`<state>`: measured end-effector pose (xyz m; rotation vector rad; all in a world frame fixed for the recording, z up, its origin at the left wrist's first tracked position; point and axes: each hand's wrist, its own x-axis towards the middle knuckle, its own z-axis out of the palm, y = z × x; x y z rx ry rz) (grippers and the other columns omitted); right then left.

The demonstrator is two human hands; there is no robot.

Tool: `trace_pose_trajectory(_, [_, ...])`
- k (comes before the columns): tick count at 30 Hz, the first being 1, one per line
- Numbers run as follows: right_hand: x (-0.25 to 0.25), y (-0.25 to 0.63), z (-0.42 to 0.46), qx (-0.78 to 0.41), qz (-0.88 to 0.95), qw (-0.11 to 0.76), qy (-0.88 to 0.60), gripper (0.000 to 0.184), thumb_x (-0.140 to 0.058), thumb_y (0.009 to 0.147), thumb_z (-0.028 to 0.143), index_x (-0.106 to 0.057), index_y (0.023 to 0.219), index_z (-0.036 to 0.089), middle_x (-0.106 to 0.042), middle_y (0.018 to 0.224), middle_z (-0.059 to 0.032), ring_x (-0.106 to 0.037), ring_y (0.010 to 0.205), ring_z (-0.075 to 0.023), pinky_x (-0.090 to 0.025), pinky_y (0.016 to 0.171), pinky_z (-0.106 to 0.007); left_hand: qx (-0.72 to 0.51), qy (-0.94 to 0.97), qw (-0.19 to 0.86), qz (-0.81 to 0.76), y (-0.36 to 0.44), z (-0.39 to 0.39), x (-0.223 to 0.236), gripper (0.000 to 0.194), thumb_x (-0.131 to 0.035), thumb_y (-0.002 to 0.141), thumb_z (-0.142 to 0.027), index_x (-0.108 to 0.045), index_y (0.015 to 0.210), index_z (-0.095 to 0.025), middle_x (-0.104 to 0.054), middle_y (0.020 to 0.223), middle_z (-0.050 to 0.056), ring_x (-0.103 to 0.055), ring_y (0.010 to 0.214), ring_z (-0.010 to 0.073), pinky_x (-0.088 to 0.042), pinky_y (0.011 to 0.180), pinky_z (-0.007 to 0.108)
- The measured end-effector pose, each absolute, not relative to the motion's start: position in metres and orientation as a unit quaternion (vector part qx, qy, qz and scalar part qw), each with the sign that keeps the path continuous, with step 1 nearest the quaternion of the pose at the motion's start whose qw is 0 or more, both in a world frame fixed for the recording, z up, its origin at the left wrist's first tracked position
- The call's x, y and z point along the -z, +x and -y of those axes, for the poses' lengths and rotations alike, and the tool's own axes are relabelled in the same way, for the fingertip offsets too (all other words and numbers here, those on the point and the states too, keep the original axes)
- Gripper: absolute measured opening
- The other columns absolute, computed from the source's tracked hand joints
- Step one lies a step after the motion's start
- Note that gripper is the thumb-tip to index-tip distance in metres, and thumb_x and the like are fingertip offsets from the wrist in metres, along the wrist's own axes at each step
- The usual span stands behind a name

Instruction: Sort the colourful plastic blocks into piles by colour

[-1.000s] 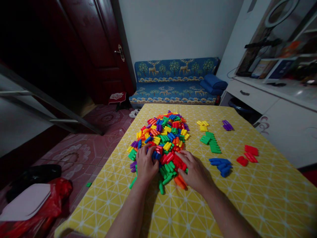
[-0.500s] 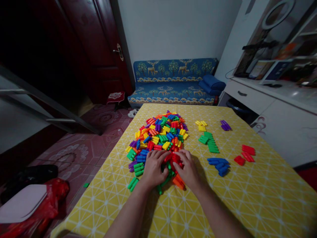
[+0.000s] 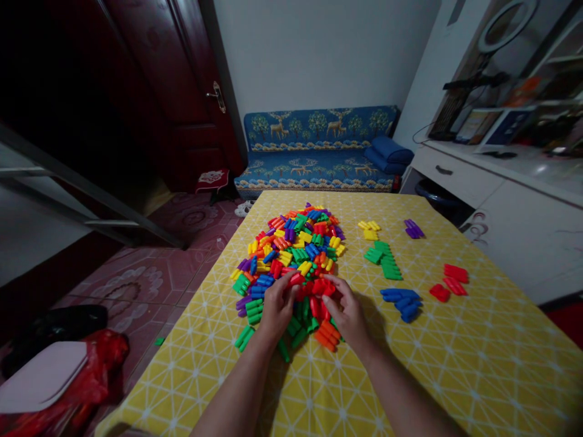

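At the near edge of a heap of multicoloured plastic building blocks (image 3: 291,240), my left hand (image 3: 279,306) pinches a red block (image 3: 297,278) between thumb and fingers. Beside it my right hand (image 3: 348,312) is closed on another red block (image 3: 322,286), its thumb below and fingertips on the far side. Under and between the hands lie more red blocks, several green blocks (image 3: 298,328) and an orange block (image 3: 327,335). The hands hide part of the heap.
On the right of the yellow-clothed table (image 3: 310,403) lie separate groups of yellow (image 3: 370,229), green (image 3: 386,261), purple (image 3: 413,229), blue (image 3: 403,302) and red blocks (image 3: 454,279). A patterned blue sofa (image 3: 319,161) stands behind. One green block (image 3: 159,342) is on the floor.
My hands have drawn slightly apart, each with a red block at its fingertips. More of the green and orange blocks beneath now shows.
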<state>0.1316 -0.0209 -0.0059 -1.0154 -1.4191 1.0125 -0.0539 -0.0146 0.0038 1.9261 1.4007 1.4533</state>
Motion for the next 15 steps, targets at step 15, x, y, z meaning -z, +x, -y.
trace_pose_trajectory(15, [-0.019, 0.124, 0.034, -0.398, 0.640, 0.513, -0.411, 0.037, -0.068, 0.084, 0.035, -0.064, 0.121, 0.027, -0.067, 0.122, -0.0060, -0.065, 0.109, -0.0208, -0.054, 0.095, -0.033, -0.424, 0.740, 0.280, -0.441, -0.049, 0.029, -0.021, 0.028, -0.047, 0.099, -0.036, -0.065, 0.113, -0.020, -0.073, 0.088, 0.003, -0.064, 0.070, 0.0148, -0.046, 0.066, 0.025])
